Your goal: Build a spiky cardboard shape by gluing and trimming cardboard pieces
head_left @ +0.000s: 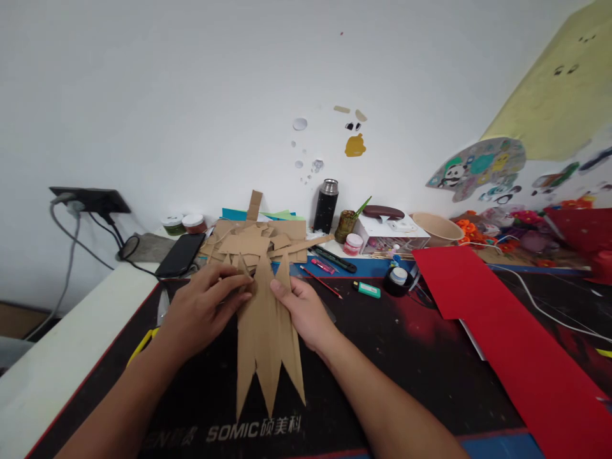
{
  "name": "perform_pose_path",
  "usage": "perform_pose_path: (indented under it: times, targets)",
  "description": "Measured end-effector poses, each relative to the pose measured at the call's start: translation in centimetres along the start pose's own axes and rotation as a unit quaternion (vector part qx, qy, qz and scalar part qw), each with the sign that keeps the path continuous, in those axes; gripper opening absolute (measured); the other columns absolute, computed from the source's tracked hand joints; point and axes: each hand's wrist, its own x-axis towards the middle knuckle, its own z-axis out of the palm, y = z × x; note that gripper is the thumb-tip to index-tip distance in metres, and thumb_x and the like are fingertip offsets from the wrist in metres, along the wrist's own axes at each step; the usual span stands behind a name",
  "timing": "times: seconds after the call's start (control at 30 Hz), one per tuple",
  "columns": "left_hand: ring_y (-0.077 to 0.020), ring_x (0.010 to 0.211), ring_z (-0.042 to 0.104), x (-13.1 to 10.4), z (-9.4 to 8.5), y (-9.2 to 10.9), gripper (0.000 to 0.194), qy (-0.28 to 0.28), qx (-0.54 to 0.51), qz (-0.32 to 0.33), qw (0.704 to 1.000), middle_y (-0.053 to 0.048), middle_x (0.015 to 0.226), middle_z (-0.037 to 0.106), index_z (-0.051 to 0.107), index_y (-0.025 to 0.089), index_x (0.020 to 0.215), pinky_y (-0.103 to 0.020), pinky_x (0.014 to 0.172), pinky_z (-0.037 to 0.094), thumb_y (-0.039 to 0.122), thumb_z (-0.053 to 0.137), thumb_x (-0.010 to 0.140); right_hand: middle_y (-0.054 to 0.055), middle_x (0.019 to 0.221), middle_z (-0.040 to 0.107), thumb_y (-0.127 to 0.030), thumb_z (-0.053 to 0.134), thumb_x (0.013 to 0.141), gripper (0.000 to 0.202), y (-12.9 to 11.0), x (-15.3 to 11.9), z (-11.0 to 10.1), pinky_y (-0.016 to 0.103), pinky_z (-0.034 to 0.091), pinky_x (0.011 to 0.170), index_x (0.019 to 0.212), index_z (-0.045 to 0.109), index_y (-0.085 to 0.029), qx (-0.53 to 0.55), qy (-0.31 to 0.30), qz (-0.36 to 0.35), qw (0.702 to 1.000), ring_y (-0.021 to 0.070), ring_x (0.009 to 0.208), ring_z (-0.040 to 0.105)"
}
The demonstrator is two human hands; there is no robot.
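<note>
Pinching a bundle of long pointed cardboard strips from both sides, the left hand and right hand each close their grip on its upper part, seemingly to keep the overlapped pieces fanned. The points rest on the dark counter, before a pile of cardboard scraps.

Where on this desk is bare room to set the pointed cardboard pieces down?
Bare black mat lies between the right hand and the red paper sheet, and along the near edge by the printed lettering. The white ledge left of the left hand is bare too. The back is crowded: brown cardboard scraps, black flask, black tape roll.
</note>
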Motion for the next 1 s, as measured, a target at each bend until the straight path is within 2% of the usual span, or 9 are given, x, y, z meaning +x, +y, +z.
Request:
perform_pose_path:
  times: [0.23,0.33,0.4,0.47,0.57,0.7,0.83,0.9,1.0]
  targets:
    - [-0.0242,0.095,0.067,0.3,-0.3,0.4,0.009,-0.01,-0.031,-0.022,0.999,-0.007,0.101,0.069,0.071,0.023,0.098,-0.036,0.085,0.054,0.025,0.063,0.102,0.004,0.094,0.081,-0.066,0.087,0.076,0.053,0.2,-0.2,0.2,0.042,0.057,0.089,0.101,0.08,-0.02,0.007,-0.027,0.029,0.999,0.0265,0.087,0.077]
    - [-0.0239,0.092,0.066,0.4,-0.3,0.5,0.011,0.041,-0.05,-0.071,0.995,-0.005,0.094,0.068,0.067,0.024,0.091,-0.036,0.084,0.052,0.025,0.063,0.101,0.005,0.095,0.081,-0.066,0.087,0.076,0.052,0.1,-0.3,0.2,0.043,0.056,0.091,0.1,0.08,-0.02,0.013,-0.027,0.036,0.999,0.0272,0.089,0.077]
    - [-0.0225,0.084,0.064,0.5,-0.4,0.6,0.014,0.087,-0.074,-0.138,0.984,-0.003,0.089,0.065,0.063,0.025,0.086,-0.035,0.079,0.051,0.029,0.064,0.1,0.004,0.096,0.081,-0.065,0.087,0.077,0.051,0.0,-0.3,0.2,0.043,0.056,0.092,0.1,0.08,-0.021,0.019,-0.017,0.033,0.999,0.0278,0.09,0.077]
    - [-0.0204,0.074,0.059,0.6,-0.5,0.5,0.019,0.105,-0.124,-0.229,0.96,0.0,0.082,0.062,0.061,0.025,0.085,-0.033,0.07,0.049,0.037,0.064,0.1,0.005,0.097,0.082,-0.065,0.087,0.077,0.049,0.0,-0.2,0.1,0.045,0.056,0.094,0.101,0.08,-0.022,0.022,-0.004,0.027,0.999,0.0285,0.092,0.077]
    - [-0.0203,0.067,0.058,0.7,-0.3,0.2,0.031,0.044,-0.254,-0.328,0.909,0.001,0.073,0.063,0.065,0.025,0.086,-0.032,0.063,0.048,0.053,0.061,0.099,0.006,0.098,0.082,-0.065,0.086,0.078,0.049,-0.1,-0.1,0.0,0.046,0.056,0.096,0.1,0.08,-0.022,0.025,0.01,0.012,1.0,0.0291,0.093,0.077]
    - [-0.0236,0.072,0.064,0.6,0.0,0.3,0.044,-0.078,-0.369,-0.356,0.855,-0.002,0.073,0.069,0.072,0.025,0.079,-0.036,0.071,0.055,0.066,0.065,0.094,0.006,0.103,0.082,-0.065,0.085,0.079,0.049,-0.2,-0.1,0.1,0.048,0.055,0.099,0.102,0.08,-0.022,0.017,0.012,-0.01,1.0,0.0301,0.098,0.077]
    - [-0.0283,0.083,0.07,0.5,0.4,1.4,0.043,-0.175,-0.466,-0.384,0.778,-0.007,0.091,0.079,0.081,0.025,0.094,-0.042,0.079,0.059,0.066,0.076,0.086,0.007,0.107,0.082,-0.066,0.084,0.08,0.05,-0.3,-0.1,0.2,0.047,0.056,0.097,0.104,0.08,-0.022,0.013,0.008,-0.022,1.0,0.0317,0.104,0.076]
    - [-0.0246,0.074,0.068,0.4,0.7,1.7,0.046,-0.173,-0.485,-0.409,0.753,-0.008,0.089,0.079,0.082,0.023,0.093,-0.036,0.068,0.057,0.067,0.08,0.082,0.007,0.105,0.082,-0.068,0.083,0.08,0.052,-0.3,-0.1,0.2,0.046,0.057,0.095,0.103,0.079,-0.021,0.014,0.018,-0.018,1.0,0.0312,0.103,0.076]
    - [-0.0179,0.062,0.06,0.2,1.3,1.7,0.049,-0.087,-0.489,-0.469,0.731,-0.006,0.08,0.075,0.081,0.019,0.091,-0.026,0.053,0.045,0.066,0.085,0.077,0.007,0.098,0.082,-0.07,0.082,0.081,0.053,0.0,0.0,0.1,0.044,0.057,0.094,0.095,0.078,-0.02,0.012,0.035,-0.007,0.999,0.0293,0.097,0.076]
